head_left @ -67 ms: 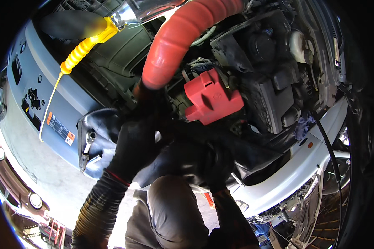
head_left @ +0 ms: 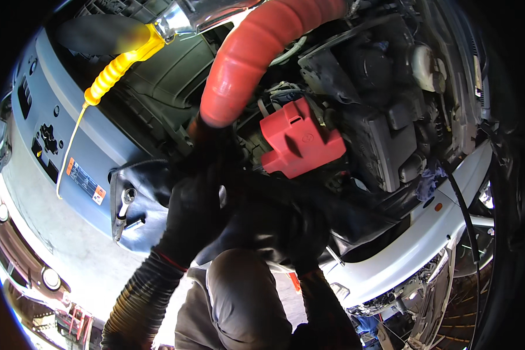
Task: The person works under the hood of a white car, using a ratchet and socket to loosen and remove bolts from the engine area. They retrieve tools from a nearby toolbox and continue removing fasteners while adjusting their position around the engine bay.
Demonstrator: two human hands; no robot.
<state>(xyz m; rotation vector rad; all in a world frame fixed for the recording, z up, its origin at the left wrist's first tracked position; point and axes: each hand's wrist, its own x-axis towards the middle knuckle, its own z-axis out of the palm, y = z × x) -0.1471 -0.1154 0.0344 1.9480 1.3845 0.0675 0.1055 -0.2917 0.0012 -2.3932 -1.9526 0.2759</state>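
Note:
My left hand (head_left: 193, 213), in a black glove, reaches into the dark space below the lower end of a red ribbed hose (head_left: 230, 87). Deep shadow hides its fingers and anything in them. On the right, my right hand (head_left: 308, 233), also black-gloved, lies against a glossy black cover (head_left: 254, 224) draped over the vehicle's front edge. Its fingers blend into the dark cover, so their closure does not show. A red engine cover (head_left: 303, 139) sits just beyond my hands. Beside my left hand a ratchet wrench (head_left: 124, 207) rests on the black cover.
A work lamp with a yellow ribbed handle (head_left: 106, 77) and cord hangs at the upper left, by a blue-grey panel (head_left: 84, 131). Black engine parts (head_left: 382, 137) fill the right. A white bumper (head_left: 391, 254) curves below them. My grey-trousered knee (head_left: 245, 297) is between my forearms.
The view has shifted slightly, so the engine parts sit a little farther right and lower. Both hands stay in nearly the same places.

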